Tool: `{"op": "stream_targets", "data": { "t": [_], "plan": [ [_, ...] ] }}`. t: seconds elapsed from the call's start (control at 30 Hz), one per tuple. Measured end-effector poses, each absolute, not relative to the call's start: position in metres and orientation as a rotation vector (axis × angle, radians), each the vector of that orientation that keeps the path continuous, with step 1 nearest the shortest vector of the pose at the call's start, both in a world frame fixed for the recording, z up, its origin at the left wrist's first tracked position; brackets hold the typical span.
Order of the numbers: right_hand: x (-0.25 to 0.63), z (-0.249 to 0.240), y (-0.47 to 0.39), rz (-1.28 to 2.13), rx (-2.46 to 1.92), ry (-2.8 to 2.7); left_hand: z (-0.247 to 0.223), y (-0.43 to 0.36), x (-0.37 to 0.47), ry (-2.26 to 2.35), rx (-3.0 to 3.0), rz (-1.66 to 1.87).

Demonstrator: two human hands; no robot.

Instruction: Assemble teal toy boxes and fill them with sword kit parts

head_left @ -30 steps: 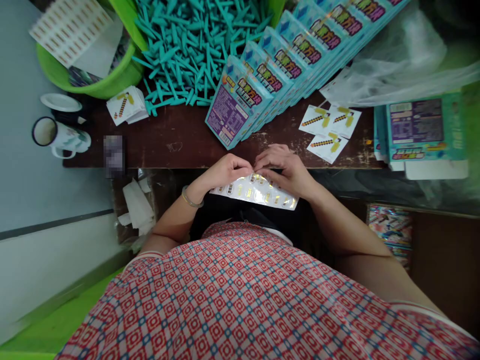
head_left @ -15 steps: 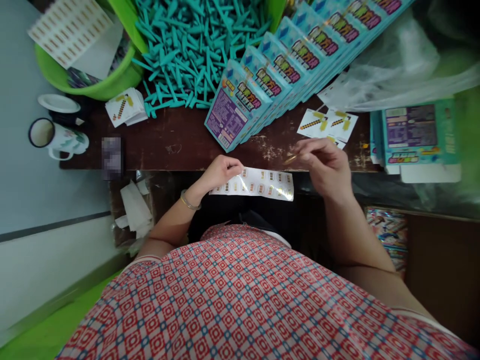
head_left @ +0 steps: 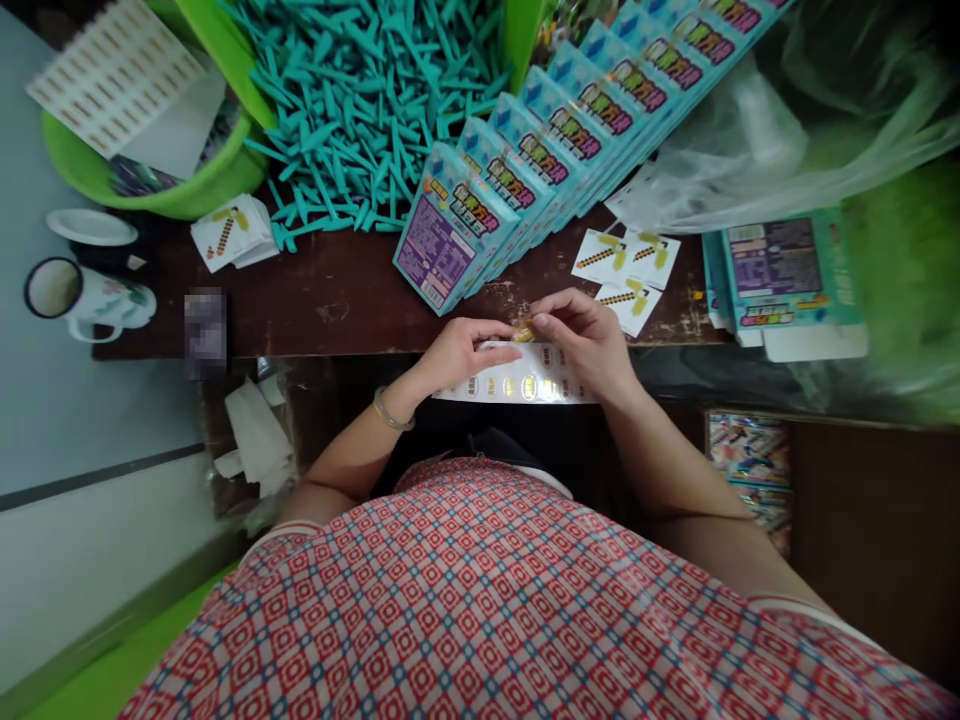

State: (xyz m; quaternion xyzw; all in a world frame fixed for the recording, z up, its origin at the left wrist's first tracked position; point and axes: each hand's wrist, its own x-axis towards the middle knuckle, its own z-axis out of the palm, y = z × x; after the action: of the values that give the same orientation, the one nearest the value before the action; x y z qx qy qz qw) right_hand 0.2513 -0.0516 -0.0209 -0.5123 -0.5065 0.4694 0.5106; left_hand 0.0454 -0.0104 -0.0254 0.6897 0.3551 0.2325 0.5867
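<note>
A white sheet of gold-printed oval stickers (head_left: 517, 388) lies at the table's front edge above my lap. My left hand (head_left: 459, 358) holds the sheet near its top edge, thumb on the printed face and fingers reaching toward the right. Just above the sheet, my right hand (head_left: 585, 335) pinches a small gold sticker (head_left: 523, 330) between thumb and fingertips, close to the left fingertips. Whether the left fingers touch that sticker I cannot tell. The right hand covers the sheet's upper right part.
Teal boxes (head_left: 450, 240) stand in a slanting row. Teal plastic pieces (head_left: 352, 120) spill from a green tub. Pickaxe cards (head_left: 630, 300) lie right, others (head_left: 232, 232) left. An enamel mug (head_left: 112, 300) stands at left; flat boxes (head_left: 780, 290) and plastic film (head_left: 795, 150) lie right.
My right hand has moved left, bringing the gold piece from beside the sheet to the left fingertips. The left hand still holds the sheet. The whole view has shifted slightly.
</note>
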Motion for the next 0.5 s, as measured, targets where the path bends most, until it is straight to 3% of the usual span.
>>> {"op": "stream_targets", "data": {
  "t": [0.23,0.33,0.5],
  "plan": [
    [0.242,-0.021,-0.06,1.118,-1.278,-1.205,-0.022,-0.023,0.052,1.147,1.958,0.473],
    [0.263,-0.018,-0.054,0.909,-1.302,-1.139,-0.025,-0.028,0.046,1.293,2.082,0.415],
    [0.339,-0.021,0.003,0.567,-1.293,-1.049,-0.026,-0.026,0.028,1.027,1.722,0.565]
  ]
}}
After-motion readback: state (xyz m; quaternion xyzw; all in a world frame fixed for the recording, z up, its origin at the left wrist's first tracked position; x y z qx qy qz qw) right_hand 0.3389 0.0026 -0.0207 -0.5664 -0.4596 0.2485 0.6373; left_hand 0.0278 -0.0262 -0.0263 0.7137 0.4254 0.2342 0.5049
